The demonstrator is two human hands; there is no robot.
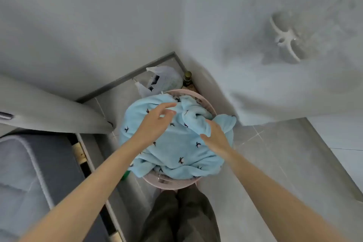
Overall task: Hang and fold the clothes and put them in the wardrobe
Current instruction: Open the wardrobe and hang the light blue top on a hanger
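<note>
A light blue cloth (176,151) with small dark bird prints lies heaped over a pink laundry basket (170,181) on the floor in the room's corner. My left hand (157,120) hovers over the cloth's upper middle, fingers loosely extended and holding nothing. My right hand (215,135) is just above the cloth's right side, fingers relaxed and pointing down toward a raised fold. Neither hand grips the fabric. What lies under the cloth in the basket is hidden.
A translucent plastic bag (163,80) and a dark bottle (187,79) stand behind the basket in the corner. A bed with grey bedding (23,173) is at the left. A white wall hook (284,39) is on the right wall. My legs (176,216) are below.
</note>
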